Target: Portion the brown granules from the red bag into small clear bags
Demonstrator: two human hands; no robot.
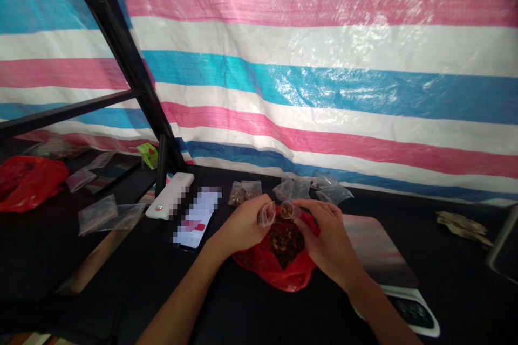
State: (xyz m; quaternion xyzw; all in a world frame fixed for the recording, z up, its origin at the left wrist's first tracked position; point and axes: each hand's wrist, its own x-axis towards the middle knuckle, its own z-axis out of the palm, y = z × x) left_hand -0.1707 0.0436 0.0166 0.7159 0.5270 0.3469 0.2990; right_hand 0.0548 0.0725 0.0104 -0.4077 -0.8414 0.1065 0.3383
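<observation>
A red plastic bag [291,280] lies open on the black table, with brown dried bits [285,245] heaped inside. Above its left side, my left hand [251,223] is closed around a small clear plastic bag [267,214] whose mouth gapes. My right hand [326,234] pinches a small clear cup [288,210] over the heap; some brown bits show in it. Behind my left hand sit two small filled bags [238,194]. Several flat clear bags [299,190] lie farther back, behind my right hand.
A phone with a lit screen [198,221] and a white power bank [172,194] lie to the left. Right of the red bag are a tablet-like flat panel [376,248] and a white phone [424,315]. A black metal frame [121,59] rises at the left before a striped tarp [324,86].
</observation>
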